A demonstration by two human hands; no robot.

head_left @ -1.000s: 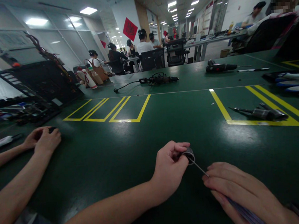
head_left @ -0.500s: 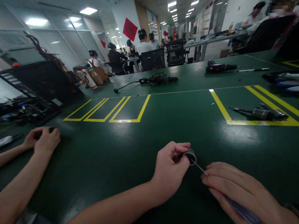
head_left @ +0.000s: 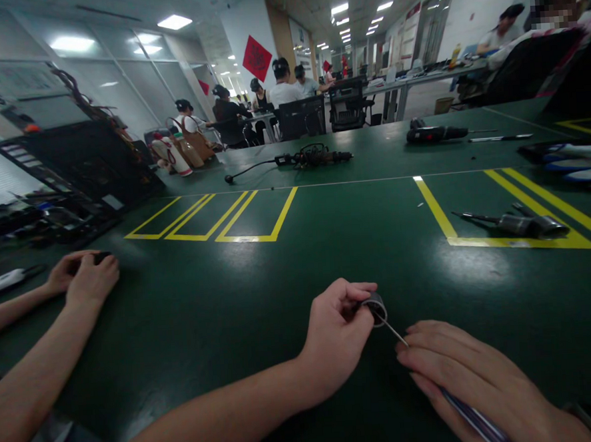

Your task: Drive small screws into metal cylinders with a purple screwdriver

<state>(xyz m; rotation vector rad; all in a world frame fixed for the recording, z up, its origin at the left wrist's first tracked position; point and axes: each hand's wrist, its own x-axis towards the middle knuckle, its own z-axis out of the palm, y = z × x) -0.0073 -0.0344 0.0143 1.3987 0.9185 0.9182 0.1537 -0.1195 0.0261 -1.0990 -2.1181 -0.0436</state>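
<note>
My left hand (head_left: 338, 332) is closed on a short dark metal cylinder (head_left: 378, 302), its round open end facing right; the rest is hidden by the fingers. My right hand (head_left: 464, 364) grips a screwdriver (head_left: 470, 416) by its purplish, partly see-through handle, fingers laid along it. The thin steel shaft points up and left, and its tip is inside the cylinder's opening, out of sight. Both hands are just above the green table (head_left: 230, 305). To the right of them, a metal tool part with a thin bit (head_left: 520, 223) lies across a yellow tape outline.
At the left, a co-worker's hands (head_left: 86, 274) hold a small dark item. Farther back lie a corded tool (head_left: 321, 156) and a black drill (head_left: 435, 132). Blue-and-white objects (head_left: 580, 163) sit at the right edge, a dark frame (head_left: 82, 167) at the left. People sit at tables behind.
My right hand and the screwdriver have shifted very slightly left, and more of the handle shows. My left hand stays in place with the cylinder.
</note>
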